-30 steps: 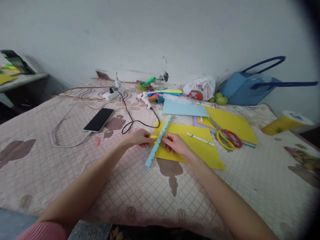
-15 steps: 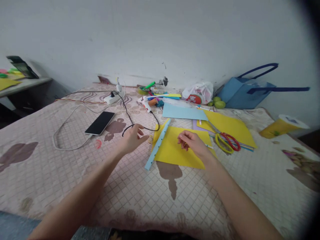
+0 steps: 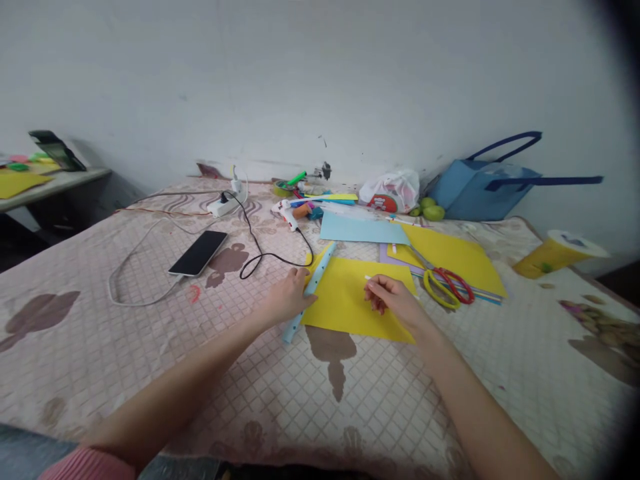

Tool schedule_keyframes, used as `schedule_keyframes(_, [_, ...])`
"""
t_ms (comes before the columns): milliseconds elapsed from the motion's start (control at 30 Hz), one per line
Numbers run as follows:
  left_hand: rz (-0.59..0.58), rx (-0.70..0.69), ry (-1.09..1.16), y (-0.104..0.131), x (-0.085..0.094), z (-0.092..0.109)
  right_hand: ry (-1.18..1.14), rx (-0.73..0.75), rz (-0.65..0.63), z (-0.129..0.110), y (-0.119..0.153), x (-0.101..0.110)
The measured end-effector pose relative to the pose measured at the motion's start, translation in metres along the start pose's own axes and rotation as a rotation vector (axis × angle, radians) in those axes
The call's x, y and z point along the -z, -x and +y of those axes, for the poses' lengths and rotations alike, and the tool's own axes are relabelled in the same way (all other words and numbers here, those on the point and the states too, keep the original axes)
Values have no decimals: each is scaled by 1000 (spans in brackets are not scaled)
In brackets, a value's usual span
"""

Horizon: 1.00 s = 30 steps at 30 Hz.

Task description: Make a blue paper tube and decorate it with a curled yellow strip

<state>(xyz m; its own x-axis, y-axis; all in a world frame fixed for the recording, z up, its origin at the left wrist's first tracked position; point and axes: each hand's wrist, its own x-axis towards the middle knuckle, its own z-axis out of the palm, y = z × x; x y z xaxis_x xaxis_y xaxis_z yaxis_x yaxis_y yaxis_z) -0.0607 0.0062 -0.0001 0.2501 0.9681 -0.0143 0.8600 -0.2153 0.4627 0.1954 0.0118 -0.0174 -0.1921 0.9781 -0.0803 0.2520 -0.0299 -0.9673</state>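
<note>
A light blue paper strip (image 3: 323,265) with a row of dark dots lies slantwise along the left edge of a yellow paper sheet (image 3: 340,307). My left hand (image 3: 291,293) is on the middle of the strip, fingers at its far side and thumb at its near side, covering part of it. Above the yellow sheet, my right hand (image 3: 387,297) has its fingers curled in a pinch around a thin pen-like thing (image 3: 368,277). Only its white end shows; the fingers hide the rest.
Red-and-yellow-handled scissors (image 3: 447,287) rest on more coloured paper (image 3: 455,253) at the right. A white glue gun (image 3: 289,215) with a black cord lies behind. A phone (image 3: 199,253) charges at left, near a power strip (image 3: 223,205). A blue bag (image 3: 480,190) stands against the wall.
My left hand has moved right, from beside the strip onto it. The white end of the thin thing now shows at my right fingertips. The view has shifted slightly.
</note>
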Motion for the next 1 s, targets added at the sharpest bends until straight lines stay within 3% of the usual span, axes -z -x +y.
schedule_keyframes(333, [29,-12,161,-8,4,-10,-32,11,17,-5,5,5])
schedule_keyframes(433, [64,-28,223,-9,18,-14,-28,11,22,-5,4,6])
schedule_keyframes(567, [135,-5,275,-18,53,-25,-24,-5,17,-2,3,6])
schedule_keyframes(733, [156,-17,256,-45,93,-53,-33,2,6,-1,3,5])
schedule_keyframes(867, [85,-58,225,-66,102,-79,-23,3,8,0,2,4])
schedule_keyframes(1000, [99,-112,239,-66,101,-89,-18,0,0,0,2,3])
